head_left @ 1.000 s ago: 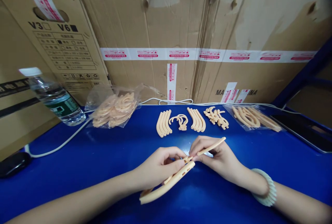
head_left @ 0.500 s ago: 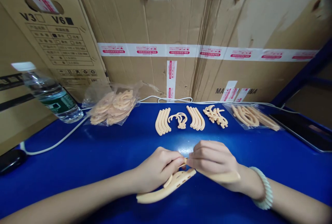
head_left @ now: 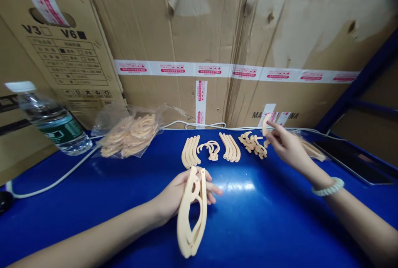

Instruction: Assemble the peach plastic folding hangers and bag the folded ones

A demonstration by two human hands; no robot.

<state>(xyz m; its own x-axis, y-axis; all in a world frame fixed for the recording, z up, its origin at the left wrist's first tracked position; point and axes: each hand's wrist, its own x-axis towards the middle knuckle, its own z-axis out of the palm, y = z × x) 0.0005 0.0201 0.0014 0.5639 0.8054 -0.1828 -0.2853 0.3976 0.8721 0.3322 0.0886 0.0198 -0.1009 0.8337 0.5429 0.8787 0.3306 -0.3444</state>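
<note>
My left hand [head_left: 180, 193] is closed on a joined pair of long curved beige plastic strips [head_left: 192, 214], held upright over the blue table. My right hand [head_left: 284, 143] has reached to the back right and pinches a small beige piece [head_left: 265, 124] just above a heap of small beige hooked parts [head_left: 252, 143]. Behind my left hand lie two neat rows of curved strips [head_left: 190, 157] [head_left: 230, 152] with a few thin hooks [head_left: 211, 149] between them. A pale bead bracelet [head_left: 328, 187] circles my right wrist.
A clear bag of beige parts [head_left: 129, 133] lies at the back left beside a water bottle [head_left: 46, 119]. Another bag of strips [head_left: 311, 148] sits under my right hand's far side. Cardboard boxes [head_left: 199, 40] wall the back. A white cable [head_left: 52, 183] and a dark tablet [head_left: 354, 156] lie on the table.
The two hands have parted. My right hand went from the joined strips to the small-parts heap at the back right. My left hand has tipped the joined strips upright.
</note>
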